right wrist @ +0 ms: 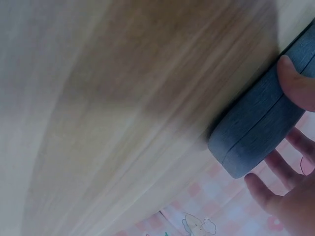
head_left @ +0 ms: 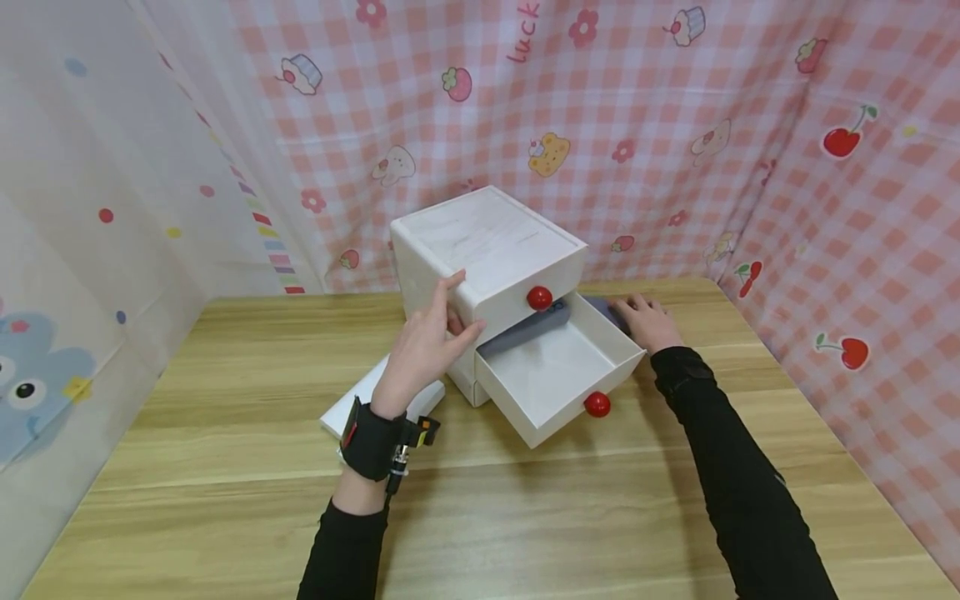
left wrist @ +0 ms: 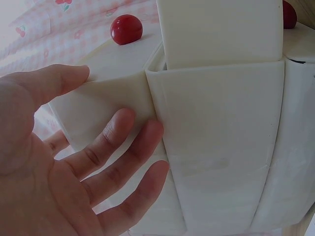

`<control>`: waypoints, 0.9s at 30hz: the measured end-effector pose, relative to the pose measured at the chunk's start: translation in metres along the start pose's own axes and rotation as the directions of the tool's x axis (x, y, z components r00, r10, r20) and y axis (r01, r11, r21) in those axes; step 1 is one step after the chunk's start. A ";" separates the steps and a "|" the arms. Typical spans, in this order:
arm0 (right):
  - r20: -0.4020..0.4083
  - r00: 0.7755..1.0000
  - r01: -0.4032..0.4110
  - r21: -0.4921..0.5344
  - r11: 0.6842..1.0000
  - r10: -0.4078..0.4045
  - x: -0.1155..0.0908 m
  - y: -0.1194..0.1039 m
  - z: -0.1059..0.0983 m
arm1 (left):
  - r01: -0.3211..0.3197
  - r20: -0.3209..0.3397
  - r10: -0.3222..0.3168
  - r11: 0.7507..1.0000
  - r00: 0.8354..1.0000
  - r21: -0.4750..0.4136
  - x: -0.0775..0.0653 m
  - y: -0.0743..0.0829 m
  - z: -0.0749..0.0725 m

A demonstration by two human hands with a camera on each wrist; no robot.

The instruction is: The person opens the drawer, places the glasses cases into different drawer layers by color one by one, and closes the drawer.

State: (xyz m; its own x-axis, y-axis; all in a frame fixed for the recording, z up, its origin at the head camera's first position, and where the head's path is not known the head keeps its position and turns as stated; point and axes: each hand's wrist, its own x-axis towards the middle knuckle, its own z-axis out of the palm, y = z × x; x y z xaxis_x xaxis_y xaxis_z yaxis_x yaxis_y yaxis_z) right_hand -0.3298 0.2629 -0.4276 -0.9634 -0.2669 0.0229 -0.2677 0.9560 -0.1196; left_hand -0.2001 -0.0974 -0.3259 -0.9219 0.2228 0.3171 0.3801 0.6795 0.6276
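A small white drawer cabinet (head_left: 487, 242) stands at the back, its lower drawer (head_left: 558, 375) pulled out. My left hand (head_left: 427, 342) touches the cabinet's front left corner, its thumb by the front face and its fingers spread along the side. To the right of the drawer, my right hand (head_left: 648, 323) holds a blue-grey case with a seam, like a glasses case (right wrist: 256, 128), low on the table. The thumb lies on one side of the case and the fingers on the other. A dark grey long object (head_left: 525, 329) lies at the back of the drawer, partly hidden.
A flat white box (head_left: 356, 404) lies left of the cabinet, partly behind my left wrist. Red round knobs (head_left: 597, 404) stick out from the drawer fronts. Checked curtains (head_left: 570, 108) border the wooden table (head_left: 525, 525) at the back and right.
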 end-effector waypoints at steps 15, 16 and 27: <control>-0.005 1.000 0.020 0.121 0.992 -0.019 -0.014 0.008 -0.001 | -0.005 -0.002 0.005 1.000 1.000 0.005 0.001 -0.001 0.001; -0.006 1.000 0.023 0.124 0.992 -0.023 -0.014 0.009 -0.001 | -0.004 -0.001 0.004 1.000 1.000 0.005 0.001 -0.001 0.001; 0.100 0.995 0.010 0.133 0.991 -0.023 -0.022 0.003 -0.015 | 0.005 -0.001 -0.005 1.000 1.000 0.000 0.000 0.000 0.000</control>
State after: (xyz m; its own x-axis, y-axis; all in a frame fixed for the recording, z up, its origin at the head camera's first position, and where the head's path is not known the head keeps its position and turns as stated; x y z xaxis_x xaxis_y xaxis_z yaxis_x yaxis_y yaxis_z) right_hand -0.3099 0.2736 -0.4134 -0.9512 -0.2999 -0.0733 -0.2735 0.9287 -0.2503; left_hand -0.1999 -0.0972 -0.3255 -0.9236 0.2192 0.3145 0.3757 0.6806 0.6289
